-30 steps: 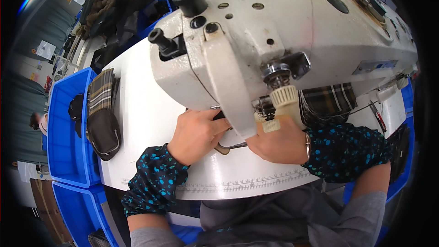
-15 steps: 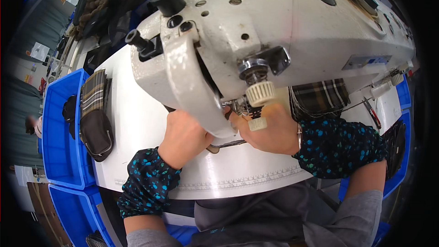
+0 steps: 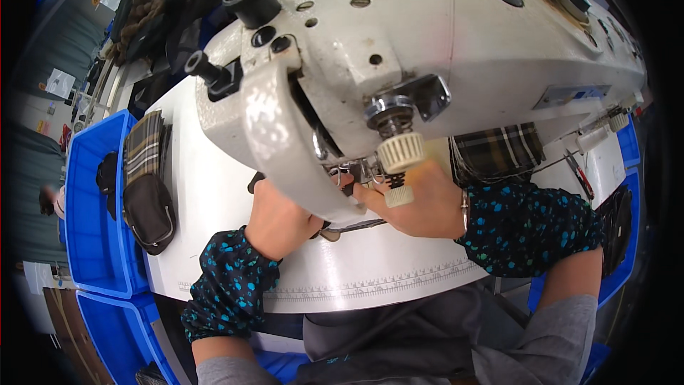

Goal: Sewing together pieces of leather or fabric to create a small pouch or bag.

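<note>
A white sewing machine [image 3: 399, 36] fills the upper middle, and both my hands are under its needle end. My left hand [image 3: 281, 221] has its fingers bent over a dark fabric piece [image 3: 360, 227], partly behind the machine's curved white guard [image 3: 274, 128]. On the other side of the presser foot, my right hand [image 3: 424, 203] presses the same piece, thumb and fingers drawn together near the needle. Only the near edge of the fabric and a dark bit beyond my left hand show. The guard and my hands hide the rest.
On the white table [image 3: 206, 207] at left lies a stack of plaid and dark fabric pieces [image 3: 146, 185]. Blue bins [image 3: 100, 221] stand beside it. Plaid fabric [image 3: 499, 153] lies beneath the machine arm, with red-handled snips [image 3: 581, 177] to its right. A printed ruler [image 3: 370, 281] follows the front edge.
My left hand has shifted slightly left and down, and a dark bit of fabric now shows beyond it. My right fingertips have edged left. The view itself has moved a little.
</note>
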Motion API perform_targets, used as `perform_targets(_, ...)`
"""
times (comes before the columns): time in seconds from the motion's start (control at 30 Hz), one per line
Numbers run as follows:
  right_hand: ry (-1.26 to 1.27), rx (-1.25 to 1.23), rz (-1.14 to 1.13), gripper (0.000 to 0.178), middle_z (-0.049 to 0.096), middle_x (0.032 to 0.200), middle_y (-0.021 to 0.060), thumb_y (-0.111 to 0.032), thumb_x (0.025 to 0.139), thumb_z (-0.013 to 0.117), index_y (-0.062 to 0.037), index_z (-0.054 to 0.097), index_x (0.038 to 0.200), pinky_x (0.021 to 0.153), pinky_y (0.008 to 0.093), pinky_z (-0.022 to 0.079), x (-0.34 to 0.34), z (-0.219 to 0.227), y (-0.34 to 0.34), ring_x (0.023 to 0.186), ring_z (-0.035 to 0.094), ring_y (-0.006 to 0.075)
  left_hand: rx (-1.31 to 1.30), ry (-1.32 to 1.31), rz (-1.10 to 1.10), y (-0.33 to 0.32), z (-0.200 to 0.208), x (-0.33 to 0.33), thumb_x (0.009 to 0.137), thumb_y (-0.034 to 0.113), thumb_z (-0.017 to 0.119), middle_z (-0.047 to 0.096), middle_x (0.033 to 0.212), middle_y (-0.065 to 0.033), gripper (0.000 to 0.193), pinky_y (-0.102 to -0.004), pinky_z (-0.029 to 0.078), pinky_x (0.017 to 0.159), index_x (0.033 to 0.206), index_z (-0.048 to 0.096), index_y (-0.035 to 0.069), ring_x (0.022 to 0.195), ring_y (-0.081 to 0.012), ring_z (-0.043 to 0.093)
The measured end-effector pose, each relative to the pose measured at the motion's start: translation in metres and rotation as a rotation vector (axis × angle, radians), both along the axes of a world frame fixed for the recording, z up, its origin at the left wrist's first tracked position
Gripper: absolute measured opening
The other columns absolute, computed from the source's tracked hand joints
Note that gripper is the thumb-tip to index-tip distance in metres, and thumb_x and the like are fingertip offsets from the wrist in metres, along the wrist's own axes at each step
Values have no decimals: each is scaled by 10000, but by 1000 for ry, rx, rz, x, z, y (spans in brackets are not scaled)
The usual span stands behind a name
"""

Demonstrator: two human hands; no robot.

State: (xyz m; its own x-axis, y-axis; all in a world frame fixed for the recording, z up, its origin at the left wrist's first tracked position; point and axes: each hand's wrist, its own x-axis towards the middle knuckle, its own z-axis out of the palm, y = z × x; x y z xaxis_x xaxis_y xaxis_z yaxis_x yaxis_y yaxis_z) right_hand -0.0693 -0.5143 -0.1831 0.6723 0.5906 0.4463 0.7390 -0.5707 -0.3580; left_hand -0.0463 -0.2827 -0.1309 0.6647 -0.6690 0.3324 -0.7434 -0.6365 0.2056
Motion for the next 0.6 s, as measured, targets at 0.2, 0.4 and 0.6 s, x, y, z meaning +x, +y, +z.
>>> perform_targets(0.2,-143,-225,83,122,612,738,79,-210,850,661,-90,678,868,535,382,515,2,4,0,635,669,250,41,106,59,1,-5,-1,730,101,721,664,781,-82,171,-417,536,611,898,749,116,708,-310,654)
perform_targets(0.4,-145,-86,62,94,606,686,72,-181,849,648,-96,674,879,528,391,507,3,2,2,623,665,247,48,75,73,-12,7,-10,740,94,710,651,768,-102,135,-423,540,611,873,728,80,723,-324,656)
perform_targets(0.6,-55,-46,55,91,606,723,62,-187,850,652,-104,686,837,541,378,514,4,-6,1,649,666,243,106,51,163,-15,3,-10,801,56,726,671,769,-78,126,-393,524,586,913,774,85,685,-292,658)
